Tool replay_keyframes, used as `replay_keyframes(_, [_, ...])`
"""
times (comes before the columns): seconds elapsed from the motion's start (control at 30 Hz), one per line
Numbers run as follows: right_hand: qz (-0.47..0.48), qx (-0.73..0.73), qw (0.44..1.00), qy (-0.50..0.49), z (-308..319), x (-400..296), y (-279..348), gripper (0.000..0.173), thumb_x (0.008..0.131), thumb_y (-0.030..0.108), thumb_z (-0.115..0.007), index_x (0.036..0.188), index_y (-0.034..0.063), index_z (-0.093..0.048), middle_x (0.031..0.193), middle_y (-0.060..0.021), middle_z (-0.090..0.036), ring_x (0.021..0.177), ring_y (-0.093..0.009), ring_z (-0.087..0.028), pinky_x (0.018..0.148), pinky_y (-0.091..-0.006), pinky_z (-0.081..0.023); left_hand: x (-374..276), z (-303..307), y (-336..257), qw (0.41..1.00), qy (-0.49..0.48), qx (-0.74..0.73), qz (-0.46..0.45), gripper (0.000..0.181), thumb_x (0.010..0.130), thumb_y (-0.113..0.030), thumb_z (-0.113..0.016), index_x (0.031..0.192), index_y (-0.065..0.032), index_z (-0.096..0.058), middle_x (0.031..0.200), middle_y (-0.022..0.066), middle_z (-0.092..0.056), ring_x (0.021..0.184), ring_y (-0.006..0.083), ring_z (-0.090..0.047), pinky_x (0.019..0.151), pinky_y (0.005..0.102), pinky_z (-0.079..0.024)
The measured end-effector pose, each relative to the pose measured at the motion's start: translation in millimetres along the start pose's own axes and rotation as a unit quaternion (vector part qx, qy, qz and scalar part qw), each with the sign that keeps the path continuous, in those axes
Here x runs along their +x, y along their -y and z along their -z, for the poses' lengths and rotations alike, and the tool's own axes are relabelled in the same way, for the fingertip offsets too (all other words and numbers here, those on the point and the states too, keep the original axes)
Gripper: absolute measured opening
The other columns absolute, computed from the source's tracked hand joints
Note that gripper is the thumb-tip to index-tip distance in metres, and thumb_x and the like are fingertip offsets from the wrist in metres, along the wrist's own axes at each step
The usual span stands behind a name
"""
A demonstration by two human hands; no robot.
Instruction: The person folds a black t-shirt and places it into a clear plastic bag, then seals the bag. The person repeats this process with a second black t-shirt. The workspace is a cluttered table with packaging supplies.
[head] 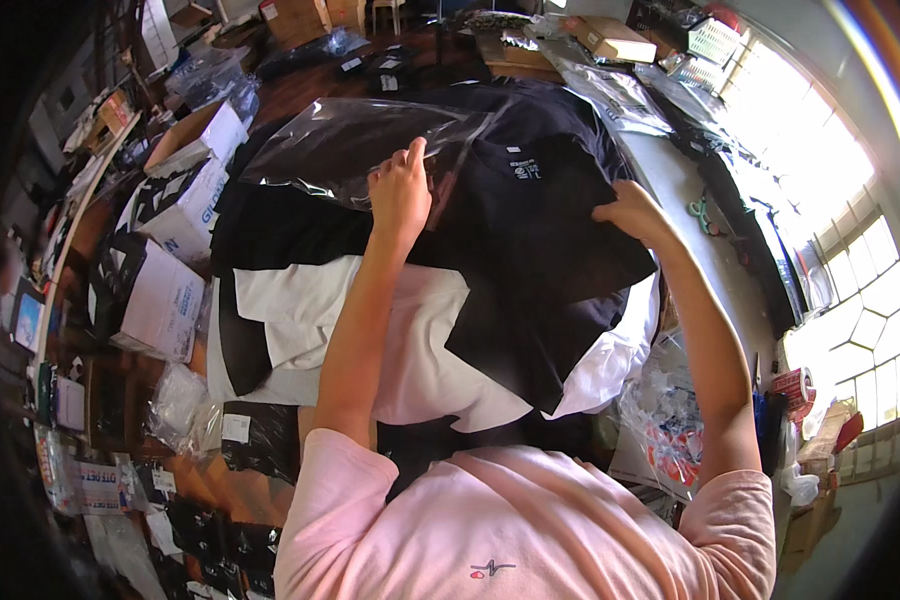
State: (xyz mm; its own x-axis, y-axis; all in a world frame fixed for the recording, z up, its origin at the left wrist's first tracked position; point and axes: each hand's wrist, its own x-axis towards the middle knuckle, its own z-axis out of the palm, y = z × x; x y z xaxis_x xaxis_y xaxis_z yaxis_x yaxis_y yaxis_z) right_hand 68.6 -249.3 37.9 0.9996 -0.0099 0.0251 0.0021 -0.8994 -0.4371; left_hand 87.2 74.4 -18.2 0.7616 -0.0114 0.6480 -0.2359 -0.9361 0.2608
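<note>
Before me a black T-shirt (525, 225) with a small white chest print lies spread over a pile of garments. My left hand (403, 191) is on the near edge of a clear plastic bag (330, 142), its index finger pointing away from me; whether it grips the film is not plain. The bag lies over dark cloth left of the print. At the shirt's right side, my right hand (630, 210) pinches the black fabric between thumb and fingers. White cloth (420, 330) and more dark fabric show under the shirt toward my body.
White cardboard boxes (169, 300) stand at the left. To the right runs a pale tabletop (664, 161) with teal-handled scissors (701, 214) and stacked dark garments (757, 240) beside the window. Plastic packaging (664, 405) is near my right elbow; black packets (259, 442) lie at lower left.
</note>
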Motion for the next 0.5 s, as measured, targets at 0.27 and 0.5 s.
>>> replay_keyframes(0.27, [0.237,-0.459,0.806,-0.29,-76.5,-75.1,141.2,0.019,0.076,0.017,-0.054,0.088,0.0021,-0.052,0.072,-0.0121,-0.056,0.066,-0.021,-0.053,0.056,-0.0348,-0.038,-19.7,26.2,-5.8,0.995,-0.035,0.063,-0.067,0.024,0.078,-0.011,-0.055,0.1,-0.0126,-0.064,0.118,0.0124,-0.056,0.108,0.0342,-0.053,0.093,0.0487,-0.037])
replay_keyframes(0.5, [0.163,-0.425,0.879,-0.141,-77.7,-104.7,159.3,0.07,0.07,0.051,-0.066,0.113,0.0008,-0.046,0.107,-0.0189,-0.049,0.102,-0.035,-0.047,0.081,-0.0492,-0.041,-27.8,24.6,13.0,0.999,-0.03,-0.018,0.011,0.015,0.08,-0.006,-0.054,0.09,-0.0006,-0.063,0.112,0.0167,-0.057,0.104,0.0316,-0.055,0.078,0.0416,-0.051])
